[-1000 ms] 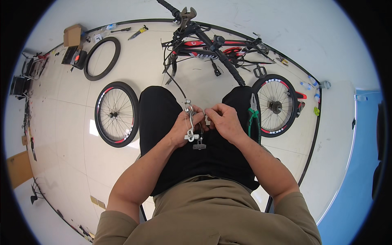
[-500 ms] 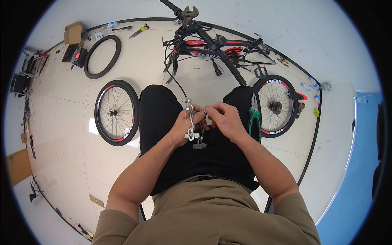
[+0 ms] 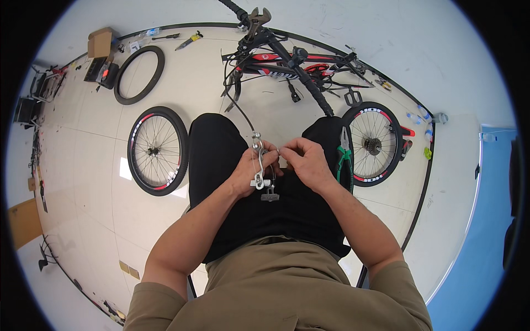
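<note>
Above my lap, my left hand (image 3: 244,172) is closed around a silver bicycle rim brake (image 3: 259,160). A grey brake pad block (image 3: 270,197) hangs at its lower end. From its top a black brake cable (image 3: 242,113) runs up to the bike's handlebar. My right hand (image 3: 310,165) is beside it on the right, thumb and forefinger pinched together near my left fingertips. Whatever lies in that pinch is too small to make out. Green-handled pliers (image 3: 345,157) rest on my right thigh.
Ahead lies a red and black bicycle frame (image 3: 270,70), with an adjustable wrench (image 3: 257,21) at its handlebar. Wheels lie on the floor, a front wheel (image 3: 181,132) to the left and a rear wheel (image 3: 393,140) to the right. A loose tyre (image 3: 159,69) and cardboard box (image 3: 101,43) are far left.
My right fingertips have shifted very slightly beside the brake. Both hands otherwise keep their places, and the brake stays in my left hand.
</note>
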Motion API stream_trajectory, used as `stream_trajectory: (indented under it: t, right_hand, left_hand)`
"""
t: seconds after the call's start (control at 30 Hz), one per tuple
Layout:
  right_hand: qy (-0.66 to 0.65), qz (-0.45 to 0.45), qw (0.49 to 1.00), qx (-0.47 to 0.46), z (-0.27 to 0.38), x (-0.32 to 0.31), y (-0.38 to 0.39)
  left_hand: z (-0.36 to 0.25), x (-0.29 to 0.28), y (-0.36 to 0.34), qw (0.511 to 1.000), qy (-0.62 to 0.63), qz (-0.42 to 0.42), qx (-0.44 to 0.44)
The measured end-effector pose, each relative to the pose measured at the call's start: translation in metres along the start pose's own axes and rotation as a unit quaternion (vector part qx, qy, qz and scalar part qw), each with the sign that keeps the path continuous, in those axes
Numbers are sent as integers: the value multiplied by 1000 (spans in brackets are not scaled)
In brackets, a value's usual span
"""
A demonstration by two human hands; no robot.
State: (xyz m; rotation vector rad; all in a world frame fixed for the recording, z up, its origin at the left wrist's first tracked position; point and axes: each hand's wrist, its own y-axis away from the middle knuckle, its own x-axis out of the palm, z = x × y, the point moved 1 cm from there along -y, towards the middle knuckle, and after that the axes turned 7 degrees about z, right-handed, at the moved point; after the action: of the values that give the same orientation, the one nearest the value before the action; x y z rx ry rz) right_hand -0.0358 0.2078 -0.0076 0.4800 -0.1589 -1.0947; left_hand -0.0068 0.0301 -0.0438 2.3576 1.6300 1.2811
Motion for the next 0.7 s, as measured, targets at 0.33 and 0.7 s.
stream_trajectory:
  t: [0.33, 0.7]
  right_hand:
    - [12, 7, 999, 47, -4, -4, -1]
    - [-57, 5, 997, 46, 0, 0, 0]
  left_hand:
    - [-1, 2, 1, 1000, 12, 5, 3]
    - [0, 1, 0, 1000, 18, 1, 2]
